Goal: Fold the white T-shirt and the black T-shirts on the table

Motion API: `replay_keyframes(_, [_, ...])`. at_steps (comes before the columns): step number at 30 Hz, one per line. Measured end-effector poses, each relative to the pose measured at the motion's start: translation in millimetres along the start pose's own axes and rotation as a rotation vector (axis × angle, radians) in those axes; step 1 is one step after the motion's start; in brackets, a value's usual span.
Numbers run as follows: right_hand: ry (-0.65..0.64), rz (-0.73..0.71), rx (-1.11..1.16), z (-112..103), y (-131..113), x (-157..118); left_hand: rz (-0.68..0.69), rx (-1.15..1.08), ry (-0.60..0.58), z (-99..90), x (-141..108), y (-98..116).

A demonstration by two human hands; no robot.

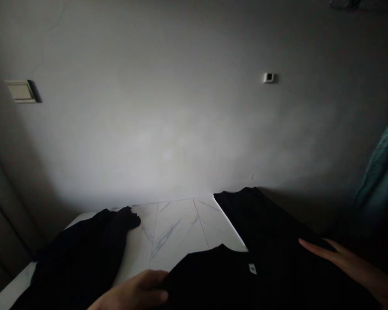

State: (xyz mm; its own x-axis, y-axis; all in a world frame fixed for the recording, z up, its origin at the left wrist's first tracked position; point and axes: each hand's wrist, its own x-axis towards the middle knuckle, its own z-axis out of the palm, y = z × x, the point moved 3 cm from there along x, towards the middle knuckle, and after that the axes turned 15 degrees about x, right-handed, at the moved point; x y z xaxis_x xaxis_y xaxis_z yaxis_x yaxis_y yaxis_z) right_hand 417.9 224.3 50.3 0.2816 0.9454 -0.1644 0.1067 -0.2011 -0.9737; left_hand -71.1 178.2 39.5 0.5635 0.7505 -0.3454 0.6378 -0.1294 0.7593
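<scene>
A black garment [213, 280] with a small white label [252, 269] near its upper edge lies at the bottom centre and right. My left hand [137, 290] is at its left edge, thumb and fingers closed on the cloth. Over the right part of the dark cloth, my right hand [349, 262] reaches in with fingers stretched out and a gap between them. Behind the garment another dark cloth [261, 215] runs back to the wall; the border between the two is hard to make out.
A crumpled dark cloth [84, 254] covers the left of the white marble-patterned table [174, 228]. The grey wall [181, 107] stands right behind, with a switch [21, 91] and a small white device [268, 78]. A teal curtain [381, 168] hangs at the right.
</scene>
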Motion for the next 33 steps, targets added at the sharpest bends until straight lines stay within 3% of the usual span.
replay_keyframes(2, [-0.014,0.110,0.032,6.0,-8.6,15.8,-0.043,-0.100,0.073,-19.6,-14.4,0.7])
replay_keyframes(4, [-0.099,0.136,0.099,26.9,-16.7,36.4,-0.133,-0.047,0.311,-52.5,-9.5,-15.2])
replay_keyframes(7, [-0.130,-0.098,0.099,74.4,-28.2,73.2,-0.254,0.262,0.672,-111.2,24.5,-47.3])
replay_keyframes(10, [-0.029,-0.351,0.002,128.1,-34.6,111.2,-0.379,0.494,0.819,-160.9,64.3,-74.9])
replay_keyframes(13, [-0.014,-0.460,-0.131,180.7,-30.7,144.9,-0.522,0.562,0.930,-187.8,81.9,-99.3])
replay_keyframes(16, [0.007,-0.515,-0.337,223.2,-8.8,157.6,-0.689,0.647,0.968,-182.6,79.3,-123.9])
replay_keyframes(19, [-0.071,-0.666,-0.492,257.5,29.9,130.2,-0.765,0.750,0.969,-153.4,70.3,-147.9])
replay_keyframes(21, [-0.292,-0.754,-0.541,278.6,59.8,92.3,-0.773,0.846,0.947,-131.7,65.7,-163.6])
replay_keyframes(24, [-0.710,-0.711,-0.636,301.7,94.4,32.6,-0.842,1.037,0.885,-114.3,60.7,-185.7])
replay_keyframes(27, [-0.933,-0.618,-0.700,307.6,101.1,1.3,-0.897,1.103,0.815,-122.4,55.4,-200.8])
replay_keyframes(33, [-0.854,-0.569,-0.730,284.2,85.7,12.3,-0.858,1.117,0.748,-170.4,15.9,-216.5])
